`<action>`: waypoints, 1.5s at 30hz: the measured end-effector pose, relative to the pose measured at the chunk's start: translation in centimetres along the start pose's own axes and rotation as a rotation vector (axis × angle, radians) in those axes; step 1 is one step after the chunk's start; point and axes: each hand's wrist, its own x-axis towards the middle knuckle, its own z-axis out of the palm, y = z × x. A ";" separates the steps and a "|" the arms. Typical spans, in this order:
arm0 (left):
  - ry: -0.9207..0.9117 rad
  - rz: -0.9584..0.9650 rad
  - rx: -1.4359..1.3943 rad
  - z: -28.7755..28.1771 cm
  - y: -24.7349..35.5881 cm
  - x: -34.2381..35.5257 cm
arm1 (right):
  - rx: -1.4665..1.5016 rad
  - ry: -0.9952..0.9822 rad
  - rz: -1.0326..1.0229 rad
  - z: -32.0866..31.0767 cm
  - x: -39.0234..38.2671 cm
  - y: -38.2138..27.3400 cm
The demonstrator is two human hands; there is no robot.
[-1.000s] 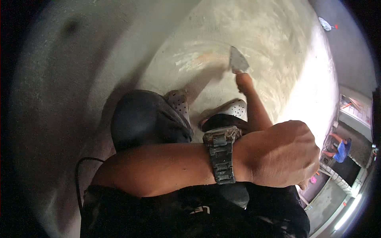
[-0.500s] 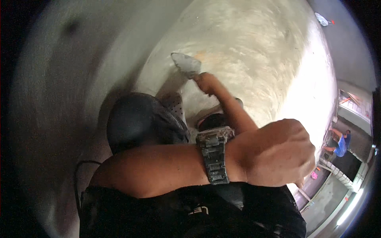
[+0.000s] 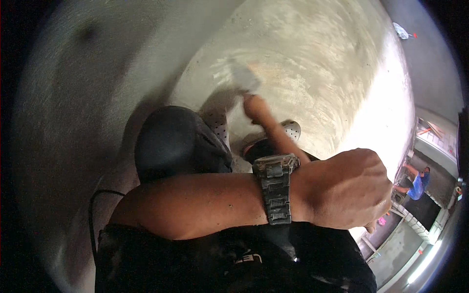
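The right hand (image 3: pixel 256 108) is clasping a trowel (image 3: pixel 245 78) over cement (image 3: pixel 312 63); the left hand (image 3: pixel 347 190) is hiding its grip, state indeterminable.

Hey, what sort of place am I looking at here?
Probably a building under construction or renovation: a bare, streaked grey cement-like surface, a flat grey trowel-like blade in the right hand, and what looks like a pale block row at far right.
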 end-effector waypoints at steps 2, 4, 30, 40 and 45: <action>0.037 -0.159 -0.389 2.7 -1.3 -4.0 | 0.126 -0.068 -0.125 -2.4 -1.7 -8.4; 0.062 -0.257 -0.779 2.1 -1.5 -3.4 | 0.388 -0.016 -0.062 -5.1 -2.1 -8.5; -0.442 -0.201 0.018 -3.2 0.6 3.8 | 0.943 0.120 0.648 -9.2 -6.6 9.1; -0.307 -0.056 0.020 -2.0 -1.7 2.7 | 1.073 0.109 0.516 -7.5 -4.8 11.5; -0.341 -0.080 0.061 -2.0 -3.1 1.5 | 0.067 0.031 0.044 -4.5 0.9 0.8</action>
